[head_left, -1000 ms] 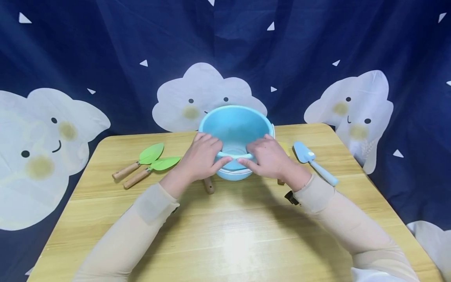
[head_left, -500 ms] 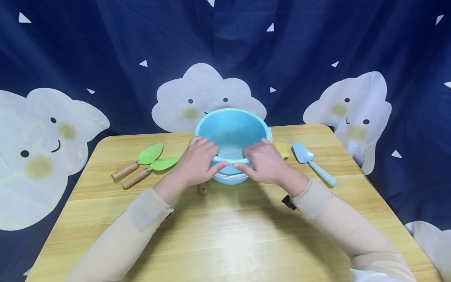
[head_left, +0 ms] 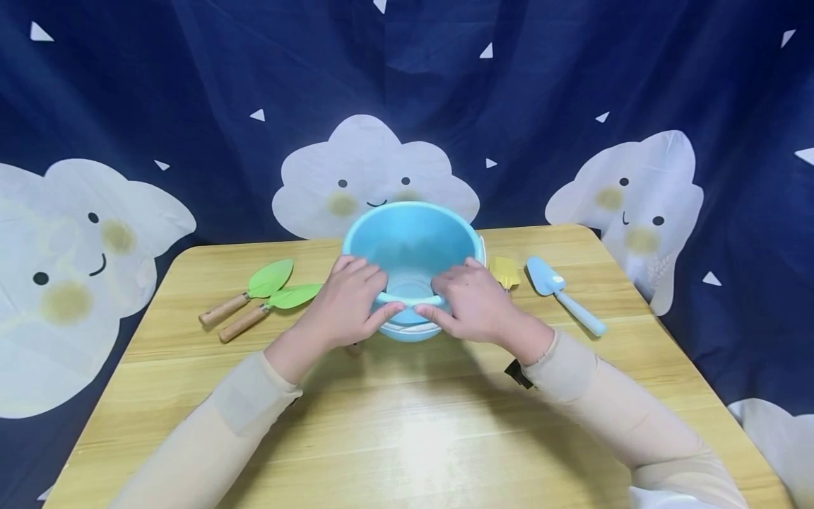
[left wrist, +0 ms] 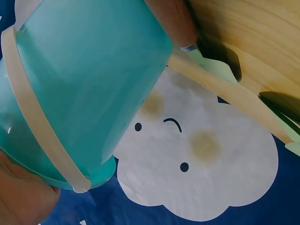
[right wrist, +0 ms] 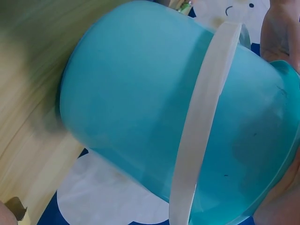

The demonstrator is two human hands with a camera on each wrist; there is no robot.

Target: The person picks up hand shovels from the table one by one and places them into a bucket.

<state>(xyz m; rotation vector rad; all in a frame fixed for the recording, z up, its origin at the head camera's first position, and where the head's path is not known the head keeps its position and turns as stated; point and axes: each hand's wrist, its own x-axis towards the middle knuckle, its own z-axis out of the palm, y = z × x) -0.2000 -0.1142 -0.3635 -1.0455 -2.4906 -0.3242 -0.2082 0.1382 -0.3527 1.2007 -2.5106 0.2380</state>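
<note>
Both hands grip the near rim of a light blue bucket (head_left: 413, 237), which is tilted so that its inside faces the head view. The left hand (head_left: 350, 300) curls its fingers over the rim at the left, thumb outside; the right hand (head_left: 473, 300) does the same at the right. The two thumb tips lie close together. In the left wrist view, the bucket's white handle (left wrist: 42, 117) hangs across its outer wall; the right wrist view shows the handle (right wrist: 201, 126) too. The bucket's base is close to the tabletop; whether it touches cannot be told.
Two green leaf-shaped trowels (head_left: 270, 278) with wooden grips lie at the left. A yellow tool (head_left: 504, 271) and a light blue trowel (head_left: 575, 307) lie to the right on the wooden table (head_left: 407, 438). Beside the bucket, a wooden handle end (head_left: 354, 348) shows under the left hand.
The bucket and both hands have moved slightly left and nearer the person. More of the yellow tool shows at the right, and less of the wooden handle under the left hand.
</note>
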